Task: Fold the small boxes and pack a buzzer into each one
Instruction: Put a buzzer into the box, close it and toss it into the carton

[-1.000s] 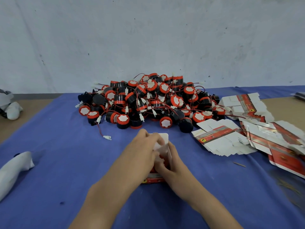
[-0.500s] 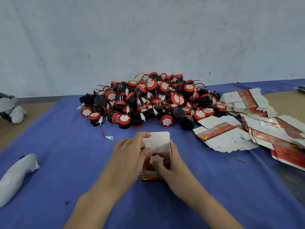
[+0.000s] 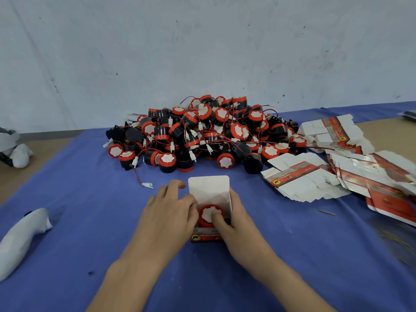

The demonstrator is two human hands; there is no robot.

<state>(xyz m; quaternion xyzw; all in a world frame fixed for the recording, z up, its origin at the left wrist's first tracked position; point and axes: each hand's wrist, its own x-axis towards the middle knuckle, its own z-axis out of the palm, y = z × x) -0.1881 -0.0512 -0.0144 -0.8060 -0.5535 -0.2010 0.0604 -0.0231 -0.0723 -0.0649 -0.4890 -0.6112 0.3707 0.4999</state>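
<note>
1. Small box [image 3: 206, 237] stands on the blue-covered counter [image 3: 90, 199], midway between the left and right edges and towards the near edge. Its mouth faces up, and the lid flap [image 3: 209, 188] stands upright on the far side.
2. Buzzer [image 3: 208, 213] sits in the mouth of the box, red cap and white sticker facing up, round axis vertical. The cap looks about level with the rim, so it seems not fully seated.
3. Right hand [image 3: 238, 224]: thumb pressed on the sticker, the other fingers wrapped round the right wall. The wall is clamped between them.
4. Left hand [image 3: 171, 212]: fingers curled tight against the left wall, steadying the box. The forefinger reaches out near the flap's left edge. The thumb is hidden.
5. Relation that matters: the flap rises directly beyond the buzzer, with its hinge line running left to right. To close, it must swing towards the near edge, over the cap.
   - The left forefinger is the nearer one to the flap.
   - The right thumb lies in the flap's path and would likely need to lift first.
6. Surroundings:
   - A heap of buzzers [image 3: 202, 136] lies towards the far edge.
   - Flat boxes [image 3: 299, 179] are fanned out towards the right edge.
   - A white bundle [image 3: 20, 235] lies by the left edge.
   - A loose plug [image 3: 146, 184] lies between the heap and the left hand.
</note>
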